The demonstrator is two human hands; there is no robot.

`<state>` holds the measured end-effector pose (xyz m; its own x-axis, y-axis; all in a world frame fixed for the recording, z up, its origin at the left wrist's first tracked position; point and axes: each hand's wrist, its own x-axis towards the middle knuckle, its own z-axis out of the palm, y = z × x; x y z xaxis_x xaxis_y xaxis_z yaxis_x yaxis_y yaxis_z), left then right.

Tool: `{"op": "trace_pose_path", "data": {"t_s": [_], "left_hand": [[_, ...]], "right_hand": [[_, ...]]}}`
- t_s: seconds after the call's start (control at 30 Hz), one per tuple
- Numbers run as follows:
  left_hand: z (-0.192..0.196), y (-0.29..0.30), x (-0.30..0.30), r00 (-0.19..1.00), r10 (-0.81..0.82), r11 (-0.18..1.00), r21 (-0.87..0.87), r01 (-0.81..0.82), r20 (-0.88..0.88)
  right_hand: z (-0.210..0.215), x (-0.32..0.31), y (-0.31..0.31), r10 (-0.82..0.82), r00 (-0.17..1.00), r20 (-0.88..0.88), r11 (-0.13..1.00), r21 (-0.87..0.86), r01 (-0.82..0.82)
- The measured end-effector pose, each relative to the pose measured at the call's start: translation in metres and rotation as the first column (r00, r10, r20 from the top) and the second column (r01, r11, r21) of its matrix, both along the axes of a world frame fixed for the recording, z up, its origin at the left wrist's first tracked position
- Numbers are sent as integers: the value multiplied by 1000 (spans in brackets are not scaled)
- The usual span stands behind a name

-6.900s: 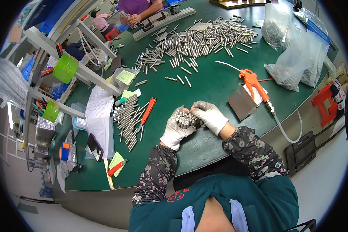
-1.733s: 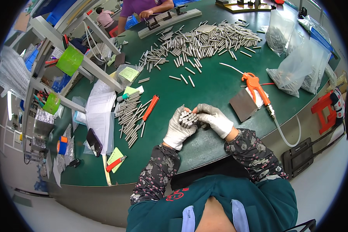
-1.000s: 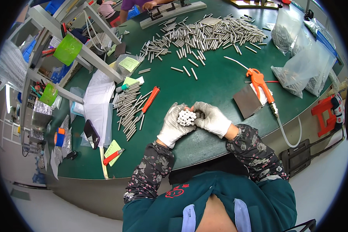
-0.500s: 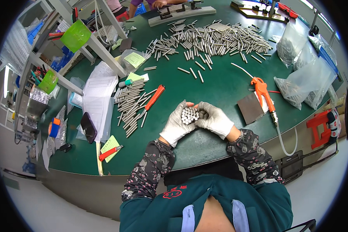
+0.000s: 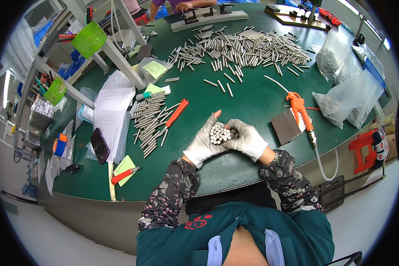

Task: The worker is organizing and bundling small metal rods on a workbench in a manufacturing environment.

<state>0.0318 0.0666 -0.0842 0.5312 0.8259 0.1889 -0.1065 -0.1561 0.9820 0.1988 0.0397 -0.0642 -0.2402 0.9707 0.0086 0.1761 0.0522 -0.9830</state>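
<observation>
Gloved fingers (image 5: 236, 126) of both hands are curled around a bundle of metal rods (image 5: 220, 134), its round ends facing up. The left hand (image 5: 202, 144) cups one side, a bare fingertip (image 5: 217, 113) sticking out; the right hand (image 5: 251, 142) grips the other. On the green table (image 5: 239, 99), loose rods (image 5: 147, 119) and a red knife (image 5: 177, 114) lie left, a brown-grey block (image 5: 284, 127) and orange air gun (image 5: 299, 105) right, a rod heap (image 5: 257, 49) beyond.
</observation>
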Motion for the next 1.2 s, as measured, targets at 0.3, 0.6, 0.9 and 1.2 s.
{"op": "trace_pose_path", "data": {"t_s": [0.3, 0.6, 0.9, 1.2], "left_hand": [[5, 0, 2, 994, 23, 1000, -7, -24, -106], [1, 4, 3, 983, 76, 996, 68, -65, -168], [9, -1, 9, 996, 32, 998, -48, -36, -79], [1, 3, 6, 966, 99, 977, 205, -50, -239]], "right_hand": [[15, 2, -2, 2, 995, 104, 1000, -3, -1], [12, 5, 0, -16, 994, 107, 1000, -10, 17], [8, 5, 0, -49, 995, 89, 999, -14, 50], [15, 9, -1, 27, 982, 185, 998, 46, -36]]}}
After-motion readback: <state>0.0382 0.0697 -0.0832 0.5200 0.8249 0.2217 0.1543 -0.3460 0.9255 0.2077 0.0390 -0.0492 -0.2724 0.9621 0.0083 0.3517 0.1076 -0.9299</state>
